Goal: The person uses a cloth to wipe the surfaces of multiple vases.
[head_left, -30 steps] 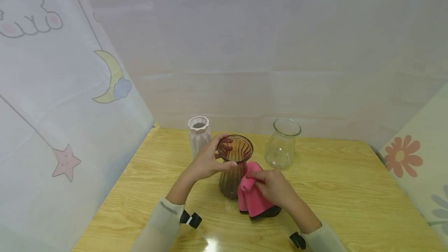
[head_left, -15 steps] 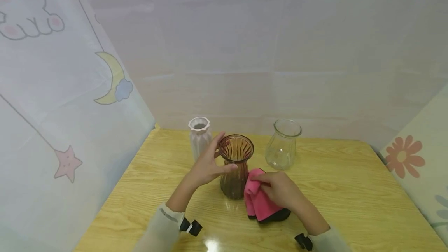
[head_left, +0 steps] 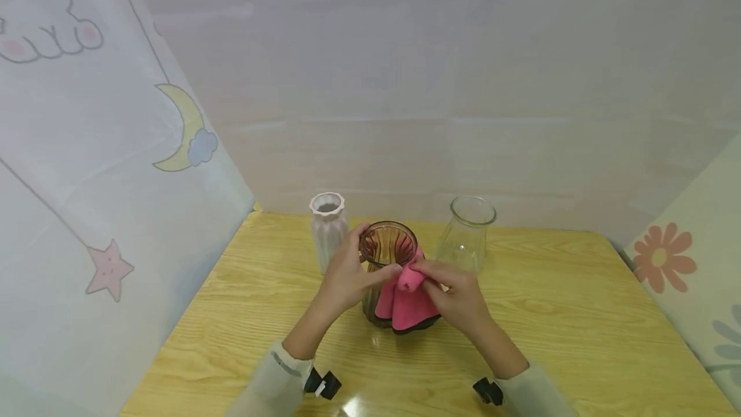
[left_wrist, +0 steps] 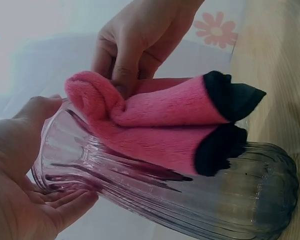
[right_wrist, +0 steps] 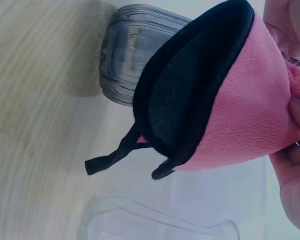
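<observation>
Bunched pink cloth [head_left: 410, 306] against upright brown vase [head_left: 386, 244]

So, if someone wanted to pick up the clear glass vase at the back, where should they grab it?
Likely the narrowed neck of the clear glass vase, just under its flared rim, coming from the right: it stands upright, its body widens below, and the tinted vase and pink cloth are to its left.

Brown vase [head_left: 386, 246], left side: obstructed by left hand [head_left: 346, 278].
Brown vase, right side: obstructed by pink cloth [head_left: 412, 311], right hand [head_left: 460, 295].
Rear obstacles: white vase [head_left: 329, 237] left, clear vase [head_left: 464, 243] right.
Passage: table [head_left: 579, 314], right of right hand.
</observation>
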`<state>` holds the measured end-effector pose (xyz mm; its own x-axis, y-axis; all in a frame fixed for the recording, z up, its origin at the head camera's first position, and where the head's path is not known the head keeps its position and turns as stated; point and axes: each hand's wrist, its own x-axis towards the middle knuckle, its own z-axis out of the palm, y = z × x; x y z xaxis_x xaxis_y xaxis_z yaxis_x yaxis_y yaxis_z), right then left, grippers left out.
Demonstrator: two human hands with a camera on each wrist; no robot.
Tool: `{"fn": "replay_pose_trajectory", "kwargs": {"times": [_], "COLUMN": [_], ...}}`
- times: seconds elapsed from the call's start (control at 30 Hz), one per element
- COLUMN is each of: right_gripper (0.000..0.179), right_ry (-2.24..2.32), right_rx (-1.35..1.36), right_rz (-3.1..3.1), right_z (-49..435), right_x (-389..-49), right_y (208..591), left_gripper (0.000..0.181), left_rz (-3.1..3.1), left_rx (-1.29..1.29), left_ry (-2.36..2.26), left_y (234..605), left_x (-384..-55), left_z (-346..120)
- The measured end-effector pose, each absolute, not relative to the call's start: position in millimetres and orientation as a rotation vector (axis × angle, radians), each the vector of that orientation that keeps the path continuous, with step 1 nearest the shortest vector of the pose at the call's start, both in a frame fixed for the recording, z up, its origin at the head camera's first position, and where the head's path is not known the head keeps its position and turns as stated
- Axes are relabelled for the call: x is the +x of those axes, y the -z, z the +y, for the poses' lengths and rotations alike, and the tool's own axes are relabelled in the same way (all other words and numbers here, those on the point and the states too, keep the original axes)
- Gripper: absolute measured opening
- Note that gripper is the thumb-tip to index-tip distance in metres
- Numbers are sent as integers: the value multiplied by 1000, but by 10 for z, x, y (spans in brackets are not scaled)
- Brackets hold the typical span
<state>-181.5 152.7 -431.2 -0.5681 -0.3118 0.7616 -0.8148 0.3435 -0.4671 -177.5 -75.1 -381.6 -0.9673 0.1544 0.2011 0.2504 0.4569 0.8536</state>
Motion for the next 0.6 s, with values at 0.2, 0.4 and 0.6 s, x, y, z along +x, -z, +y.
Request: {"fn": "replay_pose_trajectory", "kwargs": {"times": [0.2,0.4,0.6], "right_gripper": [40,34,26], "right_ry": [-1085,-973,-900], "right_rx": [1003,959,935], "right_rz": [-2078,-2229,-2409], "right_z": [1470,1479,1503], "right_x": [-1821,-1808,-1760], "right_y": [4361,4401,4432], "left_gripper": [101,97,92], "left_rz": [-2617,-2642,-2622], "left_rx": [-418,-477,-651], "left_ry": [1519,1517,1649], "left_y": [3835,3843,3862], "left_x": [-1843,-1935,-2070], "left_z": [-794,-850,-928]}}
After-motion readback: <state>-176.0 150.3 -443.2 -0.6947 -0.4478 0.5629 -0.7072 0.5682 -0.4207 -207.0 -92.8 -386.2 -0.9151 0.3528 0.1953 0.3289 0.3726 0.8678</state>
